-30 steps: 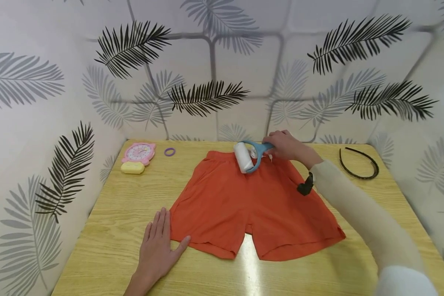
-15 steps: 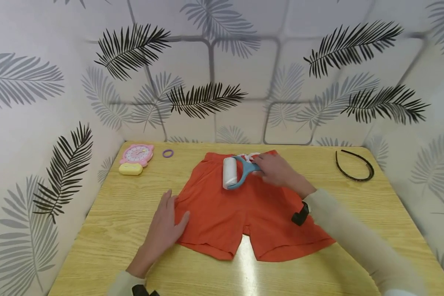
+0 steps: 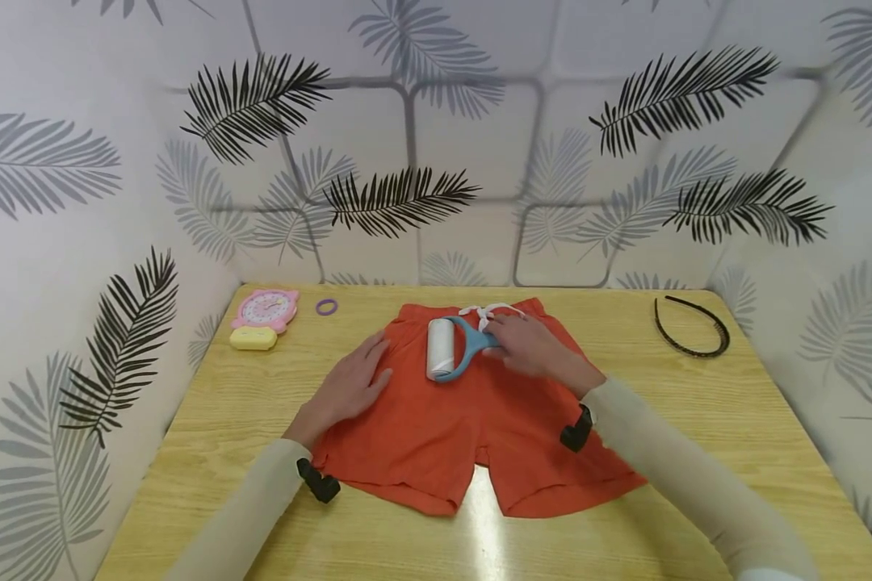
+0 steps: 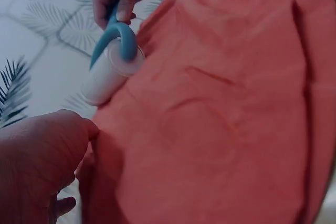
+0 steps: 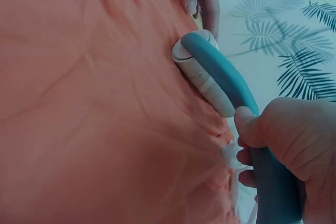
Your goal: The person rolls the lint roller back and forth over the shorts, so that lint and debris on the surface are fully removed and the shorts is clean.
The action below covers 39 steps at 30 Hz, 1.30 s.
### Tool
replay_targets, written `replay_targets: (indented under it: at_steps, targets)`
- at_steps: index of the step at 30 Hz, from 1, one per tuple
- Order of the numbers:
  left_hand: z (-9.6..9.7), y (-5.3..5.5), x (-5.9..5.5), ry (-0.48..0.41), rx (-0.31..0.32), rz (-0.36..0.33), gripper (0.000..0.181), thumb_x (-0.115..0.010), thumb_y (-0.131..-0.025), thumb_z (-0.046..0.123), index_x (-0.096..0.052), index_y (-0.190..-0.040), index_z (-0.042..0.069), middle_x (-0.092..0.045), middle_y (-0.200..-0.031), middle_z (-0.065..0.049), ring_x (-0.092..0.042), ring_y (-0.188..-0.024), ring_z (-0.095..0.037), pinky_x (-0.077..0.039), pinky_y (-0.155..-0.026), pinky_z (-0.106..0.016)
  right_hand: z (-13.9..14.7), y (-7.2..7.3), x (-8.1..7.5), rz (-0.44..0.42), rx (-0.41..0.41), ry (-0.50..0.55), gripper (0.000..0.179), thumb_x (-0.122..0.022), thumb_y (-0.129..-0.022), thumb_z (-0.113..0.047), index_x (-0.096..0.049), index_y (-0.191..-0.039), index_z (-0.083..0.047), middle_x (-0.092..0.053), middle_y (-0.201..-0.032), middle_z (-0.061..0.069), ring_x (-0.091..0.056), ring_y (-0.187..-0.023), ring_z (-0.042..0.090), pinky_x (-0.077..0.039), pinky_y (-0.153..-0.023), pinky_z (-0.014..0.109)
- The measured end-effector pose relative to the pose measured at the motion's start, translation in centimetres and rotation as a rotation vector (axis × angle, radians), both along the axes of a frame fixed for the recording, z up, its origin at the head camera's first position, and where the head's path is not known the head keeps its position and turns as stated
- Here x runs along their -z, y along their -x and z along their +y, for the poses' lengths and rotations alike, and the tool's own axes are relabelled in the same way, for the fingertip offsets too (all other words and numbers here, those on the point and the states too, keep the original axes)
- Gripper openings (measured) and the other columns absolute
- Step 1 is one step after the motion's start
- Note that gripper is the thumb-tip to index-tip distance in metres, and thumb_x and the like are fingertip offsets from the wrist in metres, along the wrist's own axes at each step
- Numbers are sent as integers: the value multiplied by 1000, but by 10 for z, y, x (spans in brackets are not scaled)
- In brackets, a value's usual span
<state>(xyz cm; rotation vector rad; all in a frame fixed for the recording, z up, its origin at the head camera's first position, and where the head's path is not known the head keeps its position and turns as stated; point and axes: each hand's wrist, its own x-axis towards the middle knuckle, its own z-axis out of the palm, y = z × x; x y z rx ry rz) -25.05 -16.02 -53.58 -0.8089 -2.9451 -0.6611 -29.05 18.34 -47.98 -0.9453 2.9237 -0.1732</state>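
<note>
Red shorts [image 3: 421, 428] lie spread on the table, waistband away from me, with a white drawstring [image 3: 484, 315] at the top middle. My right hand [image 3: 526, 343] grips the blue handle of a lint roller [image 3: 440, 349], whose white roll rests on the upper left part of the shorts. In the right wrist view, thumb and fingers of the right hand [image 5: 299, 150] wrap the handle. At the upper left side edge of the shorts, my left hand [image 3: 350, 383] rests on the fabric with extended fingers, just left of the roll.
A pink clock [image 3: 267, 310] and a small yellow case [image 3: 253, 338] sit at the table's back left, beside a purple ring-shaped band [image 3: 326, 307]. A black headband [image 3: 701, 351] lies at the back right. Behind the wooden table [image 3: 225, 436] rises a leaf-patterned backdrop [image 3: 472, 242].
The lint roller in my right hand has moved left and toward me from the waistband. My left hand has gone from the lower left leg up to the upper side edge.
</note>
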Motion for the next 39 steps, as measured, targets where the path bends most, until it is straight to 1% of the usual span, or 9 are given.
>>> replay_targets:
  at_steps: [2, 5, 10, 15, 19, 22, 26, 33, 39]
  targets:
    - [2, 2, 8, 4, 12, 19, 61, -52, -110, 28, -34, -161, -2, -30, -169, -19, -33, -153, -38, -32, -123, -55, 3, 0, 2, -1, 8, 17, 49, -68, -101, -37, -65, -137, -4, -66, -135, 16, -59, -130, 36, -46, -109, 61]
    - [5, 2, 20, 41, 20, 38, 65, -47, -111, 35, -28, -165, 2, -25, -172, -16, -25, -158, -36, -25, -126, -55, 9, 1, 5, 10, 11, 44, 50, -68, -101, -40, -66, -136, -5, -68, -133, 15, -61, -126, 34, -49, -103, 56]
    - [8, -1, 29, 102, -7, 53, 70, -43, -111, 43, -21, -167, 7, -19, -174, -10, -14, -161, -30, -15, -129, -52, 21, 1, 6, 20, 0, 99, 44, -71, -100, -36, -68, -132, -6, -69, -123, 12, -63, -112, 30, -49, -94, 52]
    - [8, -2, 31, 123, -32, 61, 72, -43, -111, 46, -21, -167, 8, -18, -174, -9, -14, -161, -30, -15, -129, -51, 41, 1, 6, 28, 31, 114, 38, -72, -100, -30, -70, -131, -8, -70, -118, 13, -65, -107, 32, -48, -93, 57]
    - [6, -2, 31, 137, -36, 67, 73, -43, -111, 47, -20, -168, 8, -17, -175, -9, -15, -161, -32, -16, -129, -52, 65, 1, 4, 27, 78, 90, 42, -71, -101, -29, -68, -135, -5, -69, -118, 15, -64, -110, 35, -46, -97, 60]
    - [5, -2, 32, 138, -40, 66, 73, -43, -110, 47, -19, -168, 8, -16, -175, -9, -14, -161, -32, -15, -129, -52, 85, 0, 4, 14, 119, 97, 45, -71, -101, -29, -67, -137, -3, -68, -114, 16, -62, -107, 35, -44, -95, 60]
    - [5, -3, 33, 133, -42, 60, 74, -43, -110, 48, -19, -168, 9, -16, -175, -8, -13, -161, -31, -14, -129, -51, 115, -2, 3, 7, 161, 117, 41, -71, -101, -27, -68, -134, -4, -68, -107, 15, -62, -102, 36, -44, -89, 59]
    - [5, -2, 34, 144, -42, 58, 73, -41, -110, 49, -19, -168, 10, -16, -175, -7, -13, -161, -31, -14, -129, -51, 170, -11, 3, 5, 195, 167, 34, -75, -98, -21, -70, -125, -1, -70, -102, 16, -64, -95, 37, -42, -84, 63]
    - [6, -2, 34, 145, -49, 34, 73, -39, -110, 50, -17, -169, 12, -14, -176, -6, -10, -162, -30, -12, -130, -50, 205, -20, 3, -14, 256, 169, 37, -75, -97, -21, -69, -125, 1, -71, -106, 20, -64, -100, 42, -39, -84, 64]
